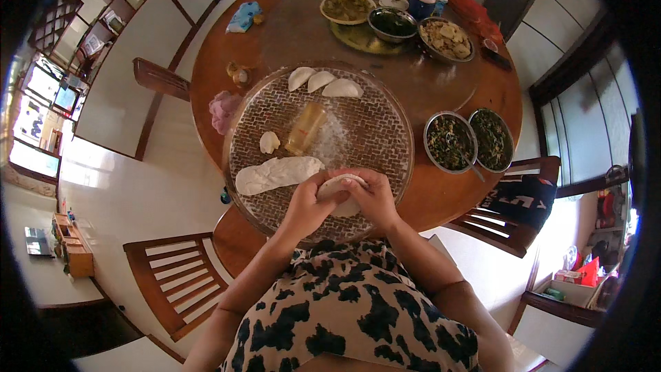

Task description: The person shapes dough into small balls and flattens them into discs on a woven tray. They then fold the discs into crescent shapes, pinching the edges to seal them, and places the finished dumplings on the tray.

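Note:
Both my left hand (315, 201) and my right hand (373, 196) hold a folded dough dumpling (338, 186), fingers and thumbs along its edge. They are over the near part of a round woven tray (253, 108). Left of my hands lies a long piece of dough (273, 174), with a small dough lump (269, 142) beyond it. A yellowish glass jar (306, 127) lies on its side next to scattered flour (333, 137). Three folded dumplings (321, 81) rest at the tray's far edge. Part of a pale round thing shows beneath my hands; what it is I cannot tell.
On the round wooden table (434, 206), right of the tray, stand two metal bowls of chopped green filling (450, 142), one with a spoon (472, 165). Several food bowls (392, 25) and a flask (423, 0) are farther back. A pink cloth or bag (224, 112) lies left; wooden chairs (175, 284) flank the table.

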Demonstrator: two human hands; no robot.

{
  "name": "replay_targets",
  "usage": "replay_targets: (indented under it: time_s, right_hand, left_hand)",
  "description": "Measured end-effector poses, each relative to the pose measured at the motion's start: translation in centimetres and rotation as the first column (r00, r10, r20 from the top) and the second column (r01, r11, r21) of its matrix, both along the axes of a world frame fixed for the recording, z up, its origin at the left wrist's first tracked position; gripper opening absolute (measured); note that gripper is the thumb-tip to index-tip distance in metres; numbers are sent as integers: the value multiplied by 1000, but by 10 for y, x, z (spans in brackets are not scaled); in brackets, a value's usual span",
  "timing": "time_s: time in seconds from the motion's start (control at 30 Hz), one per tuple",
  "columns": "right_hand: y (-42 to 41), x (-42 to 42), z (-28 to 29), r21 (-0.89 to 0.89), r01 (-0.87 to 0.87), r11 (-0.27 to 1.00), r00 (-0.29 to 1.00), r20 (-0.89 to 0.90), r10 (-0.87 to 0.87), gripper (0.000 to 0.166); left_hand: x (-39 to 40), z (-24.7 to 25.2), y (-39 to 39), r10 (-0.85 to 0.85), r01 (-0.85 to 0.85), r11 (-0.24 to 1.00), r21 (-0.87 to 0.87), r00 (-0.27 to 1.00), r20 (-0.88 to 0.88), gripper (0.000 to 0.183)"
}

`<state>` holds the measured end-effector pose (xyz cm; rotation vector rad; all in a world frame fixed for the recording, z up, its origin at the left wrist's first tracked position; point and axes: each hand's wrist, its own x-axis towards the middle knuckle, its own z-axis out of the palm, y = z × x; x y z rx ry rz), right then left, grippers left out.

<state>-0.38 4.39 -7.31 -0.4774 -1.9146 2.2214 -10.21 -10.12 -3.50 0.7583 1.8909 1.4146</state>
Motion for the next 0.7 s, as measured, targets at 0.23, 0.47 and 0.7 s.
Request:
replay_targets:
  time_s: [0.23, 0.47, 0.7]
  right_hand:
    - [6, -4, 22, 207, 54, 977, 977, -214, -9, 27]
    - [2, 0, -2, -51, 76, 996, 990, -111, -81, 37]
    - [7, -5, 4, 57, -77, 995, 976, -199, 87, 32]
  left_hand:
    - [-9, 5, -7, -50, 40, 991, -128, 996, -76, 39]
    - [-5, 1, -6, 54, -57, 998, -24, 991, -122, 36]
    - [-8, -1, -14, 0, 3, 1000, 16, 987, -158, 48]
